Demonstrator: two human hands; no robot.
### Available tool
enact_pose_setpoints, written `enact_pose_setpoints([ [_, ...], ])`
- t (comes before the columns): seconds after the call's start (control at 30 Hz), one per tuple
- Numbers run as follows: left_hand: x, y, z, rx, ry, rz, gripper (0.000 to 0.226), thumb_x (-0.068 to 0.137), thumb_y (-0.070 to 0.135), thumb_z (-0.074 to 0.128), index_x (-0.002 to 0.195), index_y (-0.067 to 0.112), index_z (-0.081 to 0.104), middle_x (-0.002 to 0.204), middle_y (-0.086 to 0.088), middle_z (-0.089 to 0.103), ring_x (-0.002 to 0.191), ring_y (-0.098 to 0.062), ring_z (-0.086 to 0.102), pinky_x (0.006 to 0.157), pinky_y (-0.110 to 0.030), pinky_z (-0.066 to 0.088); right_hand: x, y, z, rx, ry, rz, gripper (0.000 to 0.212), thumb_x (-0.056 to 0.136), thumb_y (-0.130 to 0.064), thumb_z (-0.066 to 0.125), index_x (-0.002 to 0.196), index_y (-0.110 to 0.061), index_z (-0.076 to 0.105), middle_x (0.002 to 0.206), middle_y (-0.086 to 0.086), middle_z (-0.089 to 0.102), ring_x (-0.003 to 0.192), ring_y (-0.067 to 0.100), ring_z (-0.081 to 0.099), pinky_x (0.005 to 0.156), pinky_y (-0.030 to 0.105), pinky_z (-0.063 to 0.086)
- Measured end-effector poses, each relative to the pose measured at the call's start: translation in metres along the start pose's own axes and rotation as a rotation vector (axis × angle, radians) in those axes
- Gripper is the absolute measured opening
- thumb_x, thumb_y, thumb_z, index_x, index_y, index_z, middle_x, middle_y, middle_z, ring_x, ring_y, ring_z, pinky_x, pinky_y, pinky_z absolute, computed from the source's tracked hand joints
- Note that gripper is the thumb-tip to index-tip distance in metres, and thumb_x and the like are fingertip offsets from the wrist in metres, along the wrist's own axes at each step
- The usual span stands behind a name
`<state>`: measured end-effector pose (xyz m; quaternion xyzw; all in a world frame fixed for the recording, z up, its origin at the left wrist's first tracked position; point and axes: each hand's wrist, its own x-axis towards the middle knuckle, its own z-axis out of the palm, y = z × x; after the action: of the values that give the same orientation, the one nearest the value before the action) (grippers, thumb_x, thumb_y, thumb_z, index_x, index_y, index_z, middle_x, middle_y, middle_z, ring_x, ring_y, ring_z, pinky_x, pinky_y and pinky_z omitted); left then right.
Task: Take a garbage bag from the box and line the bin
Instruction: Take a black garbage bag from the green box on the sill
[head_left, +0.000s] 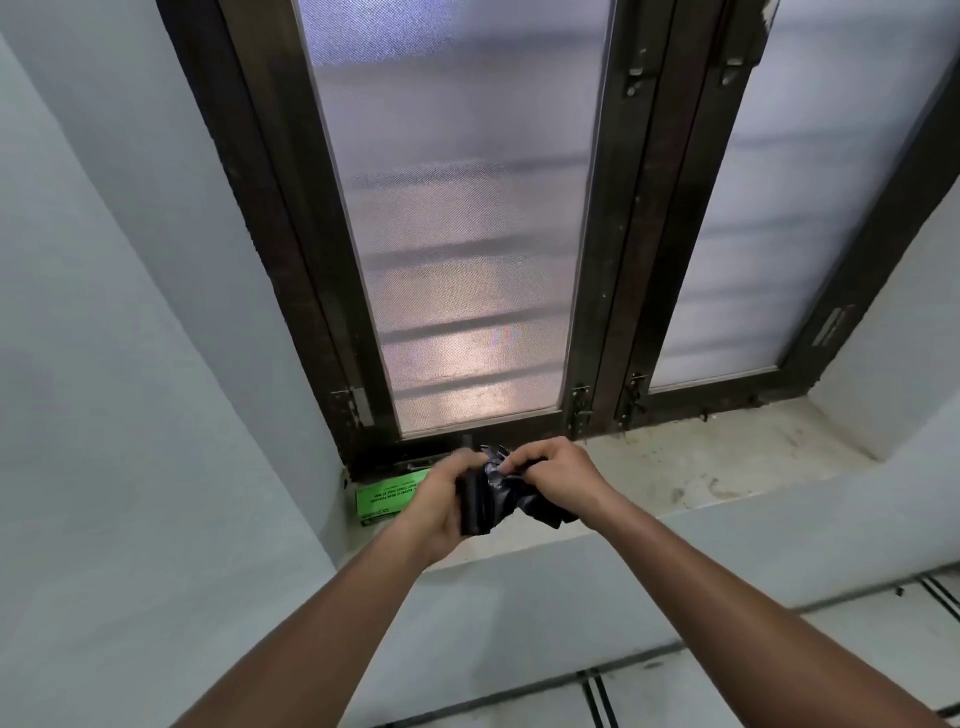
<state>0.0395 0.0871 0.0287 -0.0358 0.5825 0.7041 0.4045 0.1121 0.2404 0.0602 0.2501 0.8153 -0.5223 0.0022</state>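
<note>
A green garbage bag box (382, 498) lies on the stone window sill (701, 467) at its left end, partly hidden behind my left hand. My left hand (441, 501) grips a folded roll of black garbage bags (480, 501) just above the sill. My right hand (553, 475) pinches the loose end of a black bag at the top of the roll, and crumpled black plastic trails under that hand. No bin is in view.
A dark-framed window with frosted panes (467, 260) rises right behind the sill. Pale walls close in on the left and right. Below the sill the wall drops to a tiled floor (727, 675) with dark joint lines.
</note>
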Motion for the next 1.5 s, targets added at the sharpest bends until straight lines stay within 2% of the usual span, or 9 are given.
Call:
enact_pose_setpoints([
  [0.17, -0.003, -0.001, 0.0, 0.041, 0.022, 0.017, 0.041, 0.093, 0.008, 0.06, 0.131, -0.005, 0.057, 0.109, -0.025, 0.071, 0.088, -0.039, 0.074, 0.069, -0.04, 0.062, 0.003, 0.006, -0.001, 0.004, 0.11, -0.005, 0.007, 0.077, -0.027, 0.077, 0.077, -0.022, 0.081, 0.076, -0.007, 0.076, 0.077, 0.012, 0.072, 0.067, 0.024, 0.057],
  [0.23, -0.004, -0.001, -0.001, 0.03, 0.019, 0.034, 0.043, 0.093, 0.006, 0.062, 0.133, -0.007, 0.053, 0.109, -0.027, 0.066, 0.094, -0.042, 0.07, 0.071, -0.045, 0.062, 0.004, 0.01, 0.0, -0.002, 0.13, -0.026, 0.022, 0.07, -0.037, 0.086, 0.077, -0.019, 0.076, 0.076, -0.004, 0.076, 0.075, 0.012, 0.073, 0.068, 0.03, 0.059],
  [0.5, -0.006, -0.001, 0.002, 0.075, -0.001, 0.018, 0.037, 0.089, 0.001, 0.063, 0.125, -0.007, 0.063, 0.115, -0.033, 0.07, 0.107, -0.045, 0.07, 0.095, -0.058, 0.057, 0.003, 0.016, 0.002, -0.14, 0.211, -0.12, 0.023, 0.07, -0.029, 0.086, 0.091, -0.024, 0.076, 0.084, -0.009, 0.071, 0.08, 0.008, 0.067, 0.062, 0.011, 0.046],
  [0.67, -0.006, -0.002, 0.005, 0.068, -0.006, 0.052, 0.026, 0.088, 0.002, 0.063, 0.113, 0.003, 0.067, 0.106, -0.023, 0.072, 0.102, -0.038, 0.07, 0.08, -0.042, 0.06, 0.007, 0.017, 0.005, -0.018, 0.228, -0.039, 0.007, 0.07, -0.025, 0.083, 0.072, -0.021, 0.078, 0.073, -0.003, 0.074, 0.073, 0.012, 0.072, 0.067, 0.028, 0.061],
  [0.97, -0.006, -0.01, 0.001, -0.021, -0.027, 0.142, 0.015, 0.095, 0.003, 0.059, 0.094, 0.017, 0.064, 0.093, -0.013, 0.069, 0.093, -0.031, 0.064, 0.075, -0.043, 0.055, 0.007, 0.013, 0.002, 0.282, 0.052, 0.241, 0.011, 0.07, -0.014, 0.078, 0.068, -0.004, 0.074, 0.073, 0.019, 0.074, 0.056, 0.032, 0.071, 0.053, 0.04, 0.061],
  [1.17, -0.008, -0.001, -0.003, 0.244, 0.013, 0.206, 0.019, 0.1, 0.015, 0.062, 0.117, 0.022, 0.067, 0.12, -0.016, 0.073, 0.11, -0.035, 0.07, 0.091, -0.055, 0.06, 0.002, 0.022, -0.008, 0.224, -0.293, 0.114, 0.027, 0.087, -0.019, 0.079, 0.099, 0.0, 0.065, 0.089, 0.02, 0.075, 0.074, 0.033, 0.073, 0.063, 0.039, 0.059],
  [1.3, -0.009, 0.002, 0.001, 0.423, 0.022, 0.199, 0.019, 0.099, 0.025, 0.065, 0.113, 0.038, 0.067, 0.116, -0.007, 0.074, 0.104, -0.031, 0.073, 0.082, -0.054, 0.063, 0.004, 0.019, -0.001, -0.013, -0.131, 0.089, 0.013, 0.084, -0.014, 0.077, 0.096, -0.021, 0.074, 0.095, 0.01, 0.076, 0.084, 0.026, 0.077, 0.07, 0.041, 0.065],
  [1.4, -0.008, -0.002, 0.007, 0.289, 0.063, 0.231, 0.017, 0.1, 0.021, 0.064, 0.116, 0.025, 0.064, 0.116, -0.016, 0.073, 0.102, -0.036, 0.074, 0.077, -0.058, 0.063, 0.001, 0.013, 0.005, 0.102, -0.014, 0.09, 0.021, 0.09, -0.009, 0.069, 0.09, -0.026, 0.082, 0.091, 0.002, 0.078, 0.083, 0.02, 0.075, 0.06, 0.025, 0.059],
  [1.5, -0.005, -0.005, 0.014, 0.075, 0.163, 0.264, 0.009, 0.102, 0.016, 0.06, 0.11, 0.017, 0.062, 0.112, -0.022, 0.072, 0.098, -0.041, 0.073, 0.07, -0.061, 0.062, 0.002, 0.01, 0.01, 0.358, 0.084, 0.199, 0.028, 0.086, 0.003, 0.064, 0.083, -0.018, 0.084, 0.091, 0.009, 0.078, 0.077, 0.028, 0.074, 0.053, 0.028, 0.056],
])
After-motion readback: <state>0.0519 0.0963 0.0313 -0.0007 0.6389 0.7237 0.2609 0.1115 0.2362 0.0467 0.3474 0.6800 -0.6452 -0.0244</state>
